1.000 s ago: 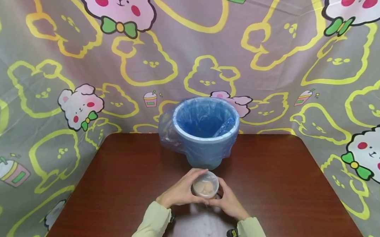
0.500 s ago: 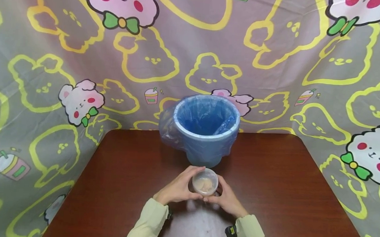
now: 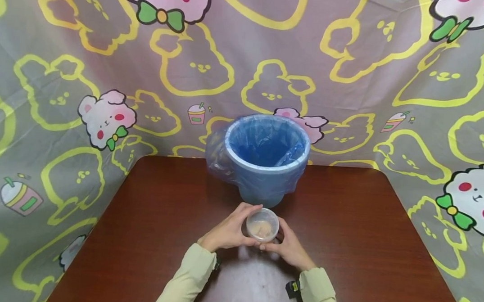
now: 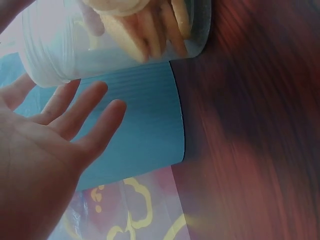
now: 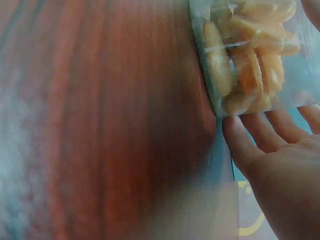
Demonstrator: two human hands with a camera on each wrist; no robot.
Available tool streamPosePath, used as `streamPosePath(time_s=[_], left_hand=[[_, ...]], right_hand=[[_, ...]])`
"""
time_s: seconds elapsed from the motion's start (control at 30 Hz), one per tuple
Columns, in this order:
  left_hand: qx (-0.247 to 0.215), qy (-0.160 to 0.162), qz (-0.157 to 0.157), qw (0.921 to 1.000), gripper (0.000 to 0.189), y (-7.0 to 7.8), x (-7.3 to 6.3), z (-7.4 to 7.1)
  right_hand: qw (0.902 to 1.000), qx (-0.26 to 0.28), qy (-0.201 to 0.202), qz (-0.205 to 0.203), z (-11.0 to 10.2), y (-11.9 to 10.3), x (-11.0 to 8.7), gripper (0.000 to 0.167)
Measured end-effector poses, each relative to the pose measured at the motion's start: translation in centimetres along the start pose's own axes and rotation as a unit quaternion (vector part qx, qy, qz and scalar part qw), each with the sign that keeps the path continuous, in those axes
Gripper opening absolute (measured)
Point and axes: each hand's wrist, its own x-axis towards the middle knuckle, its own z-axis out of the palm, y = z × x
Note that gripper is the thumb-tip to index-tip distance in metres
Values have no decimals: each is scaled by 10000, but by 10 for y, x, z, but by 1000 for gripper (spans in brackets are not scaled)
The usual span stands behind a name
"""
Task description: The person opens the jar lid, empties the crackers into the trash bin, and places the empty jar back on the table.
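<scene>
A person's left hand (image 3: 230, 229) and right hand (image 3: 291, 247) hold a small see-through jar (image 3: 262, 225) between them. The left hand bends its thumb and first finger round one side of the jar, with a wide gap between them. Its other fingers spread out, as the left wrist view shows. The right hand holds the other side, with its thumb at the near edge and its fingers curved round the jar. The two thumbs come close together at the near side.

The jar is over the middle of the desk (image 3: 356, 237), just in front of a blue bin (image 3: 260, 190). I cannot tell if its bottom touches the desk. Inside it are some yellow-tan pieces (image 5: 255, 70), piled near the bottom. They look like little snacks. I cannot tell if the jar has a lid on.

The bin stands upright near the far edge of the brown, shiny desk. A thin, see-through bag (image 3: 219, 156) lines it, folds over the rim and puffs out on the left side. Behind the desk hangs a gray and pink cloth (image 3: 214, 46) with yellow animal shapes, pink faces and small drink cups. The person wears pale yellow-green sleeves (image 3: 188, 275). A small black thing (image 3: 292, 289) sits at the right wrist.
</scene>
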Motion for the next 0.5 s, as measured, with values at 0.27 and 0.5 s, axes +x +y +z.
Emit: streamPosePath(time_s=[0.27,0.5], left_hand=[[43,-9,3,10000,93,0,5,4],[1,-34,-6,10000,93,4,8,7]], right_hand=[[10000,62,16,23,0,2,1,88],[10000,-26,-24,-82,-2,3,2,85]])
